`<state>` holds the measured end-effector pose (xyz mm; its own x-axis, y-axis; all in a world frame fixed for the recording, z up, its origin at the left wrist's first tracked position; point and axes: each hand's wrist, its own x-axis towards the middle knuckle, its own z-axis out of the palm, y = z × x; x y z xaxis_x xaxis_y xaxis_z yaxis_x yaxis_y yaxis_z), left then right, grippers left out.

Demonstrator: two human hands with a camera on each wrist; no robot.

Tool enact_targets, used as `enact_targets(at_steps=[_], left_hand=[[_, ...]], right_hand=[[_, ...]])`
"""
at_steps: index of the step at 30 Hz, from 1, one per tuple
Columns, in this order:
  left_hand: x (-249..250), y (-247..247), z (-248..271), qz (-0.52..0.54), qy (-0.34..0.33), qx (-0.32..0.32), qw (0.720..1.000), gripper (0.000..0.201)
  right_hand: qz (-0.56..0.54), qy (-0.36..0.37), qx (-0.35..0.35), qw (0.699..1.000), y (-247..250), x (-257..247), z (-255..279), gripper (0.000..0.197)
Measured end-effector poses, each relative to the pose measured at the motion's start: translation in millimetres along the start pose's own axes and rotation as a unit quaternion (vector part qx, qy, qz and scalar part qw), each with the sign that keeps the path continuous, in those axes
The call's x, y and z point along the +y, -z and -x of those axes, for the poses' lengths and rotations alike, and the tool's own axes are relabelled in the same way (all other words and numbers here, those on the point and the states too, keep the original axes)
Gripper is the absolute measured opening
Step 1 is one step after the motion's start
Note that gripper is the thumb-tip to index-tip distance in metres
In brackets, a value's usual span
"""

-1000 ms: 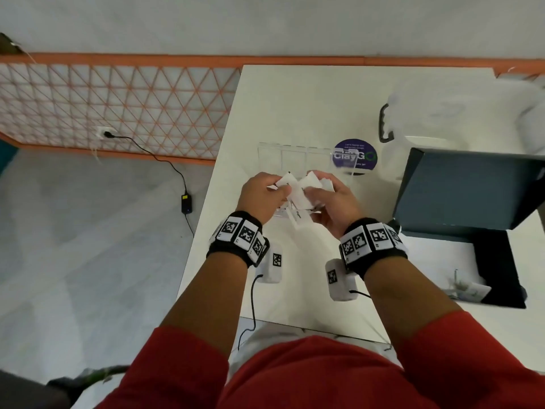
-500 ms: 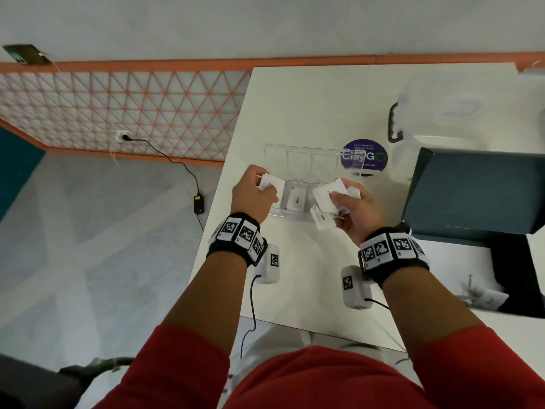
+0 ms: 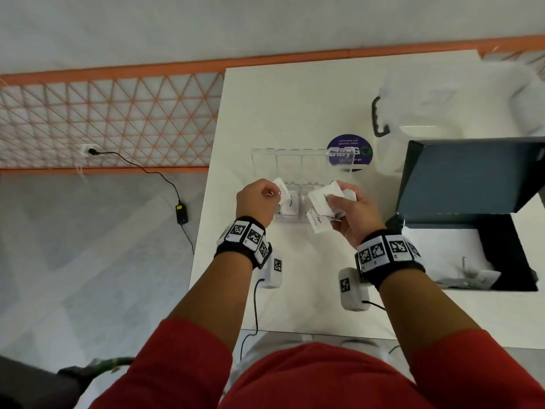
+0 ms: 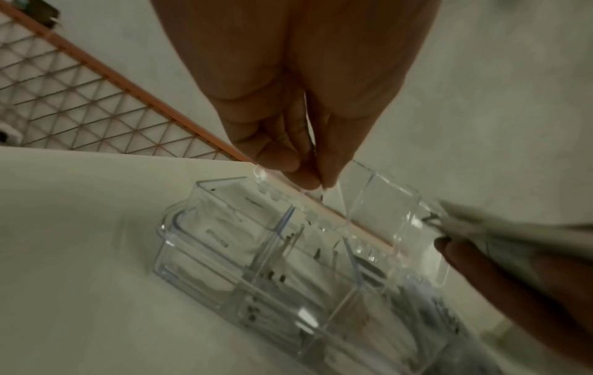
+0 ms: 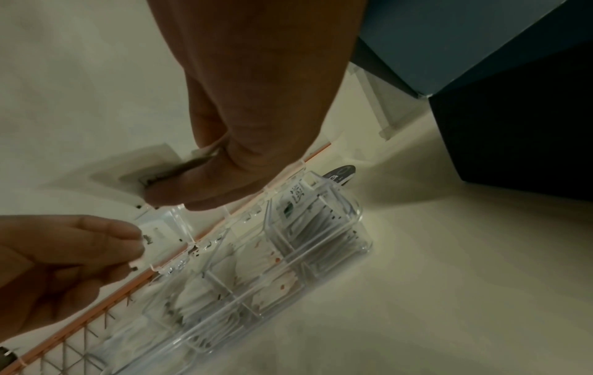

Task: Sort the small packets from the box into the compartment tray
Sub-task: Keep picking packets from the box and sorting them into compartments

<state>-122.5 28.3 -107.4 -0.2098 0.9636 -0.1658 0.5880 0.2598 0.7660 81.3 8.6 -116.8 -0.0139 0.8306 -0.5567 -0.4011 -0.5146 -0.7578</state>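
A clear compartment tray (image 3: pixel 290 216) with its lid (image 3: pixel 289 162) open lies on the white table, and white packets sit in its compartments (image 4: pixel 231 228). My left hand (image 3: pixel 275 193) pinches one small white packet (image 3: pixel 280 188) just above the tray's left end; the right wrist view shows that packet (image 5: pixel 155 237) between thumb and fingertips. My right hand (image 3: pixel 339 208) grips a bundle of several white packets (image 3: pixel 323 199) over the tray's right end. The dark box (image 3: pixel 501 255) stands open to the right, with a few items left inside.
The box's raised blue lid (image 3: pixel 472 178) stands close to my right hand. A purple round sticker (image 3: pixel 351 150) lies behind the tray. A white container with a black handle (image 3: pixel 379 119) sits at the back right. The table's left edge (image 3: pixel 206 202) is near my left hand.
The hands have drawn apart. My left hand took one packet from the bundle and carried it left over the tray's left end; my right hand moved slightly right with the rest.
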Motion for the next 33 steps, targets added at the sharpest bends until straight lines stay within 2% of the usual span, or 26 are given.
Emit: enact_targets(at_steps=[2,6,9,11,15,17,20,21,22,24,26,29,33], left_hand=[[-2.4,-4.7,-2.8,-0.031,-0.013,-0.022,0.999,0.017],[-5.1,-16.1,-9.3,-0.091,-0.026,-0.08,0.992,0.027],[-4.4,-21.8,-14.0,-0.196,-0.086,-0.113,0.97,0.026],[-5.7,-24.9,-14.7,-0.239,-0.121,-0.106,0.958,0.021],[-7.3,-26.1,-11.0,-0.293,-0.141,-0.085,0.942,0.017],[-3.4,-20.2,-10.9,-0.263,-0.145,-0.087,0.95,0.02],[8.5,-12.6,-6.5,-0.064,-0.097,-0.125,0.985,0.012],[14.4,-10.4,-2.2,0.0,-0.069,-0.145,0.987,0.005],[19.0,-9.7,2.1,0.038,-0.046,-0.166,0.984,0.008],[23.1,-12.1,8.1,0.05,-0.019,-0.189,0.981,0.027],[24.6,-14.7,9.6,0.057,-0.001,-0.174,0.983,0.035],[25.8,-12.6,7.4,0.108,0.041,-0.157,0.981,0.038],[24.4,-4.8,3.6,0.152,0.089,-0.168,0.97,0.04]], right_hand=[[-0.002,0.0,0.003,1.0,-0.4,0.9,-0.3,0.031],[-0.009,0.001,0.009,1.0,-2.5,2.0,-2.1,0.031],[-0.007,-0.001,0.007,1.0,-4.5,4.2,-2.8,0.03],[0.0,-0.003,0.004,1.0,-5.6,4.9,-1.9,0.03],[0.008,-0.007,-0.003,1.0,-5.1,4.5,-1.5,0.03],[0.01,-0.008,-0.007,1.0,-5.0,3.8,-1.6,0.03],[0.014,-0.006,-0.011,1.0,-5.2,4.8,-1.0,0.029],[0.012,-0.005,-0.012,1.0,-5.6,5.0,-0.7,0.029],[0.009,-0.004,-0.014,1.0,-6.2,4.9,-0.3,0.03],[0.004,-0.004,-0.024,1.0,-8.0,4.4,1.1,0.033],[0.004,-0.003,-0.036,0.999,-10.7,4.3,2.6,0.034],[0.018,0.0,-0.053,0.998,-13.6,5.5,4.8,0.038],[0.02,-0.002,-0.043,0.999,-13.4,9.4,6.5,0.039]])
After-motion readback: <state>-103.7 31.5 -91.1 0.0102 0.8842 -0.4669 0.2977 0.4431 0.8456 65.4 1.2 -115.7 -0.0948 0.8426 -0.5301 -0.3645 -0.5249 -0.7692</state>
